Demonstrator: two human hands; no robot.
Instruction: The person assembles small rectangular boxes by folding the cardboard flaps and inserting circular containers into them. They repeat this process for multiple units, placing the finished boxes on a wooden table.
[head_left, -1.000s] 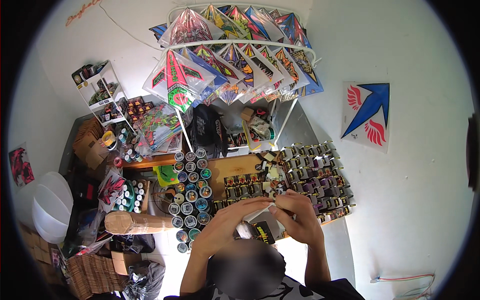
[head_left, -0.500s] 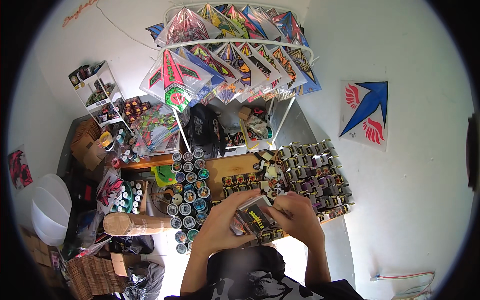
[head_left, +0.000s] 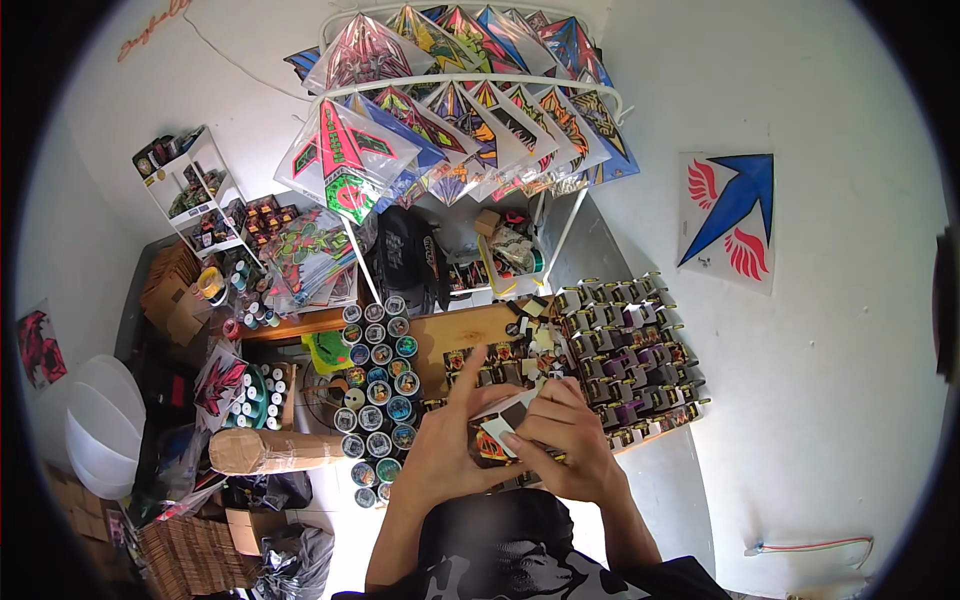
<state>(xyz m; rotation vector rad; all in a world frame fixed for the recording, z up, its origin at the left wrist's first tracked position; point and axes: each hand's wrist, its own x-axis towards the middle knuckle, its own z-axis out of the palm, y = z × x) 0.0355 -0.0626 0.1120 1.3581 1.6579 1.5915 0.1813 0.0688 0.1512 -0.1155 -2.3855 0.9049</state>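
Note:
Between my hands, over the near side of the wooden table (head_left: pixel 440 333), is a small black, white and yellow cardboard box (head_left: pixel 497 428). My left hand (head_left: pixel 438 440) grips it from the left, thumb below and index finger raised away from it. On the box's right side, my right hand (head_left: pixel 568 438) has bent fingers over the top and its thumb across the front. My fingers cover much of the box, and its contents are hidden. Just beyond my hands lie black printed cartons (head_left: pixel 462 362) with red and yellow marks.
Rows of open grey and black cartons (head_left: pixel 630 350) stand at the right. Several round spools (head_left: pixel 378 400) line the left. Small black and cream pieces (head_left: pixel 545 340) lie scattered between. Behind, wrapped kites (head_left: pixel 450 130) hang from a white rack (head_left: pixel 360 260). A taped cardboard tube (head_left: pixel 270 450) sticks out leftward.
My right hand has moved left and down across the box, with its thumb now on the front. My left index finger has lifted off. The box has turned, showing a pale face.

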